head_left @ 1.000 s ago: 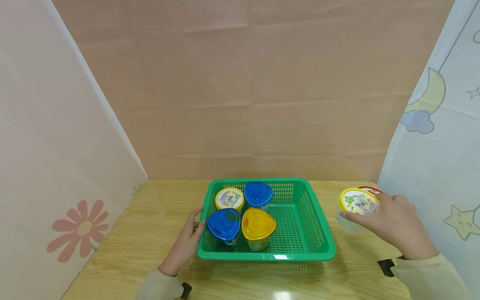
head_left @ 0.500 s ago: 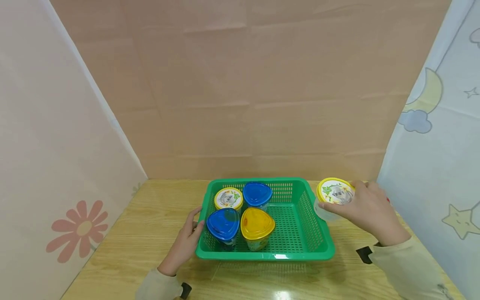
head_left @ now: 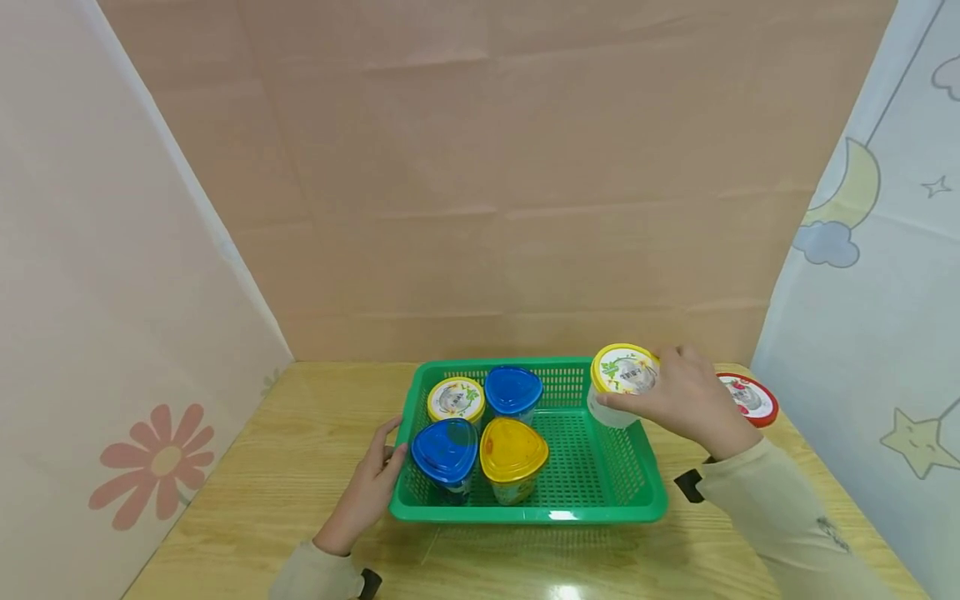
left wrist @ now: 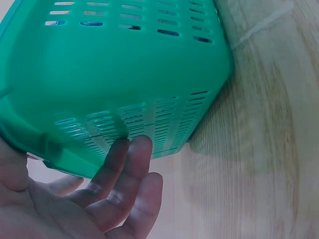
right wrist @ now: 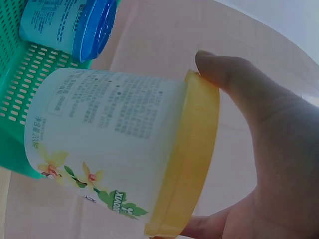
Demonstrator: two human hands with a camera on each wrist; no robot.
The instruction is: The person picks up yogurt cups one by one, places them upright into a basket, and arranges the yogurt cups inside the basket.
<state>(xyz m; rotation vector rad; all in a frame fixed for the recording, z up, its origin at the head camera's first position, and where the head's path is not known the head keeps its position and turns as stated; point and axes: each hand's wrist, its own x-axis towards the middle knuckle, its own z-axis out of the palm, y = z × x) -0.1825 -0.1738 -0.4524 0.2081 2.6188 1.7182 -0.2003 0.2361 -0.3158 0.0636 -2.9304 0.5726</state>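
My right hand grips a round tub by its yellow lid, thumb on one side and fingers on the other. This tub, white with printed flowers, is raised over the back right part of a green basket. My left hand holds the basket's left rim, its fingers curled against the outer wall. Inside the basket are another round yellow-lidded tub, two blue-lidded tubs, one at the back and one in front, and a tub with a plain yellow lid.
A red-lidded tub stands on the wooden table right of the basket, partly hidden behind my right arm. A brown backdrop rises behind the table, with printed white sheets at both sides.
My right hand has carried the yellow-lidded tub leftward from beside the red-lidded one to over the basket. The red-lidded tub shows more fully. My left hand keeps its place on the rim.
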